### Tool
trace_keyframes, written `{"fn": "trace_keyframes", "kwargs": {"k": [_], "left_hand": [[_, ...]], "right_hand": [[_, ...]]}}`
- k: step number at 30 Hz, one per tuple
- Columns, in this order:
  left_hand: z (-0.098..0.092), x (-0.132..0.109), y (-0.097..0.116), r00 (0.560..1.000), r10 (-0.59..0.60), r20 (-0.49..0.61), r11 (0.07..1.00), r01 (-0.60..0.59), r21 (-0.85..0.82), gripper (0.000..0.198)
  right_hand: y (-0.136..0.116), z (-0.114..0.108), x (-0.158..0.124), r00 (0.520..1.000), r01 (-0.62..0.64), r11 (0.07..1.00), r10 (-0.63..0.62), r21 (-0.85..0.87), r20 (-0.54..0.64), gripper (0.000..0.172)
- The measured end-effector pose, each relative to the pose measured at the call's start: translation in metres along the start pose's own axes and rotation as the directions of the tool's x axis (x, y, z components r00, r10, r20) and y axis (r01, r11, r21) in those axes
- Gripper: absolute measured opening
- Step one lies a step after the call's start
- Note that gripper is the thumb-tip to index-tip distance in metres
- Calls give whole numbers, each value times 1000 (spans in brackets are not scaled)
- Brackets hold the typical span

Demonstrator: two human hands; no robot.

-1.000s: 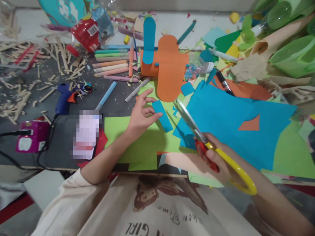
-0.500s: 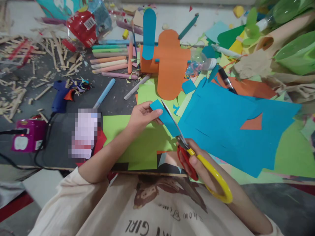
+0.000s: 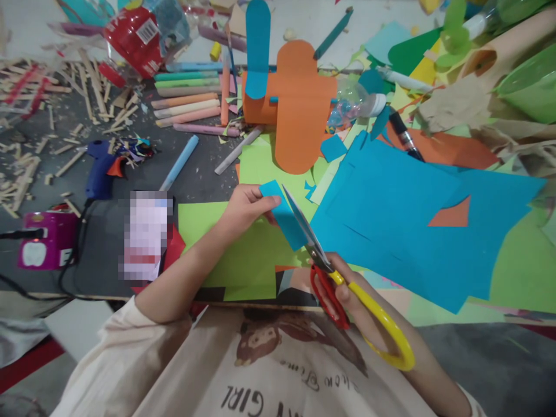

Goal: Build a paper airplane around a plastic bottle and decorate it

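Pinched at its upper left end, a narrow blue paper strip (image 3: 285, 222) is in my left hand (image 3: 251, 209). My right hand (image 3: 347, 284) grips a pair of scissors (image 3: 315, 253) with one red and one yellow handle. The scissor blades lie along the strip's right edge and point up and away from me; whether they touch the paper I cannot tell. Below the strip lies light green paper (image 3: 234, 255). To the right is a large cut blue sheet (image 3: 403, 214). Ahead stands an orange paper plane shape (image 3: 303, 110) with a blue rounded strip (image 3: 258, 49).
On the left are a blue glue gun (image 3: 99, 171), a purple box (image 3: 48, 238), a blurred phone (image 3: 145, 234) and scattered wooden sticks (image 3: 26, 179). Several markers (image 3: 186, 91) lie behind. A black marker (image 3: 405, 136), a clear bottle (image 3: 358, 99) and paper scraps are at the right.
The blue strip and my left hand have shifted slightly left. The scissors have moved a little down, and the view has shifted slightly.
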State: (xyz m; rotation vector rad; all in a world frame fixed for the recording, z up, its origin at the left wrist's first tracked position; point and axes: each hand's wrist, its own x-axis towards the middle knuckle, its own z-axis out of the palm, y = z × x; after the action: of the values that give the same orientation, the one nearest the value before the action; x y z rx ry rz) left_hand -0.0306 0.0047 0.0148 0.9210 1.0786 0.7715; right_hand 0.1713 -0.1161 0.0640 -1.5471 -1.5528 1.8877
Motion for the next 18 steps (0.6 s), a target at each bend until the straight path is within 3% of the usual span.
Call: {"fn": "trace_keyframes", "kwargs": {"k": [8,12,18], "left_hand": [[0,-1,0,1000,-31,-2,999,31,42,22],[0,-1,0,999,-50,-3,998,50,39,21],[0,-1,3,998,-56,17,998,56,7,21]], "right_hand": [[-4,5,8,992,-102,986,111,129,-67,57],[-3,7,8,989,-101,987,113,127,-92,53],[12,15,11,990,-67,960,99,271,-104,55]]}}
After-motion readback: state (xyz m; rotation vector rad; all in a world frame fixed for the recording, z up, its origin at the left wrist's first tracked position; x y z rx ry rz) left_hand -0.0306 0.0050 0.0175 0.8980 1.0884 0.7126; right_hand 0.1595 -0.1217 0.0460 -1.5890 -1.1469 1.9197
